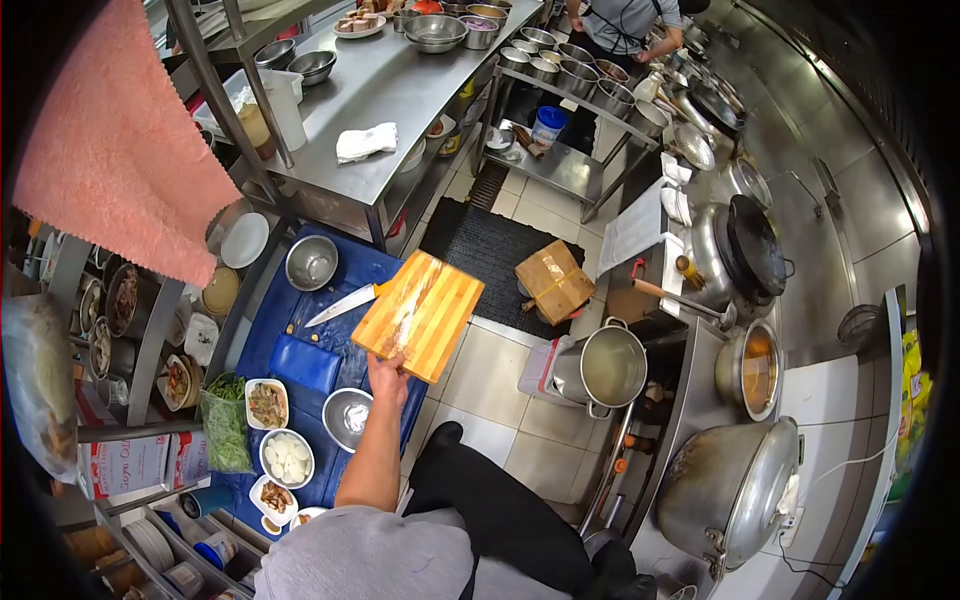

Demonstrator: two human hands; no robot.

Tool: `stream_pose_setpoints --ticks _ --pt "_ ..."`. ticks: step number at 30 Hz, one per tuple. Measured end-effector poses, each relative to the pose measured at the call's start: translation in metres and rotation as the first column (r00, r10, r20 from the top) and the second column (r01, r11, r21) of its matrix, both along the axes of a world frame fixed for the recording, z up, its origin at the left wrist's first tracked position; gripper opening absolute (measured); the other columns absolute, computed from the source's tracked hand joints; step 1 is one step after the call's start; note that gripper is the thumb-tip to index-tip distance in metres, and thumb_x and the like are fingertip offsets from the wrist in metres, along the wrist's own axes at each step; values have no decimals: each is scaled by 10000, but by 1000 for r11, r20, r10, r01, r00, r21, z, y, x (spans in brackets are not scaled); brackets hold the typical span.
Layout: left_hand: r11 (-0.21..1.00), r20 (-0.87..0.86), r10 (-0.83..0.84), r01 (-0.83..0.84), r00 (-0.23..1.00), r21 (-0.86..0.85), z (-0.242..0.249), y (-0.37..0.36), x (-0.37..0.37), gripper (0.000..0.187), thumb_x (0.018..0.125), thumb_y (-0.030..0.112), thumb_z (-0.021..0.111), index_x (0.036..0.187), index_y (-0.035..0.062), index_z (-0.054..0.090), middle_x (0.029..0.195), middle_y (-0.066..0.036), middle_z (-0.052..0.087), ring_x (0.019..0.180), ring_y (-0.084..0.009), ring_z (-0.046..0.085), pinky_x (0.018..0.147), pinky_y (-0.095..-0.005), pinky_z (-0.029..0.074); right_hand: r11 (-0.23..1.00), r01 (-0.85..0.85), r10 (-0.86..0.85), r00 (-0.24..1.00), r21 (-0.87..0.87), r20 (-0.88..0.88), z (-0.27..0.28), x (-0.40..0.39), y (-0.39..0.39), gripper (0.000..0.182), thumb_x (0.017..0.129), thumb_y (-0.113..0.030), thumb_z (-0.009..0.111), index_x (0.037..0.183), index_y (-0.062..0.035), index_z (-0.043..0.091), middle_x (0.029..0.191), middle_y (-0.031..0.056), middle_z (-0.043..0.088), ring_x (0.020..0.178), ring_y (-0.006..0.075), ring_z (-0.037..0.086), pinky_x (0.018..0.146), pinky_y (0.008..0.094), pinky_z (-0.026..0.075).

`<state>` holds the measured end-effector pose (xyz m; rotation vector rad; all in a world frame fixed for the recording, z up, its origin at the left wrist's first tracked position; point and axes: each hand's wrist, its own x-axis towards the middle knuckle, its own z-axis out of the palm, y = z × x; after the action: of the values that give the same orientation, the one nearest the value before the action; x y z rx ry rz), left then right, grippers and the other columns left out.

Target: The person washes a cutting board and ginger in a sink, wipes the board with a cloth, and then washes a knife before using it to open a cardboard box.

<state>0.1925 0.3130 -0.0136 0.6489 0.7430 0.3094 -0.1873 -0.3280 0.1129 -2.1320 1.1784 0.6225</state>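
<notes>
My left hand [388, 378] is closed on the near edge of a striped wooden cutting board [425, 310], which is raised above the right side of the blue work surface [258, 345]. The board looks wet or shiny in its middle. Beside its left edge lies a knife [342, 305] with an orange handle. Below the knife is a folded blue item [304, 364]. One steel bowl [311, 262] stands at the back of the surface and another [348, 418] near my forearm. My right hand is not in view.
Bowls of shrimp-like food [267, 403] and white pieces [287, 458] stand near bagged greens [226, 425]. A cardboard box [555, 282] sits on the black mat [465, 235]. A large pot [612, 368] is at right. A co-worker [625, 30] stands at the back.
</notes>
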Motion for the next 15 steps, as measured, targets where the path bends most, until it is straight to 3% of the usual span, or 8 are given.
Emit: stream_pose_setpoints --ticks 6,10,12,13,15 --pt "1000 304 -5 4 953 3 56 46 84 583 876 -103 501 1394 117 350 1333 -163 511 1169 -334 587 896 -508 562 1000 12 -12 1000 0 -23 -2 35 11 219 905 -238 629 853 -25 632 793 57 633 739 157 581 712 338 479" --pt "995 290 56 -77 955 61 90 67 147 535 866 -109 511 1349 73 369 1256 -167 556 1078 -338 635 827 -505 588 1000 27 -27 999 7 -20 -8 52 13 205 909 -227 622 860 -27 630 808 56 632 757 158 579 730 340 478" --pt "982 368 96 -148 925 116 97 82 189 529 860 -118 506 1338 67 375 1226 -166 570 1032 -332 654 787 -485 600 999 44 -44 999 11 -18 -8 59 13 199 911 -221 618 864 -28 630 816 56 631 766 159 578 739 342 477" --pt "979 288 113 -156 951 129 108 90 211 530 854 -125 504 1337 55 380 1213 -164 577 1008 -325 661 751 -445 607 999 50 -50 999 12 -17 -9 61 13 195 912 -218 616 866 -29 629 820 56 631 771 159 577 743 342 477" --pt "960 383 94 -186 919 211 127 111 263 511 831 -140 494 1312 21 427 1182 -156 592 965 -311 670 701 -408 605 998 67 -67 998 8 -19 -9 65 14 189 914 -213 613 869 -30 629 827 56 631 780 159 576 752 344 477"
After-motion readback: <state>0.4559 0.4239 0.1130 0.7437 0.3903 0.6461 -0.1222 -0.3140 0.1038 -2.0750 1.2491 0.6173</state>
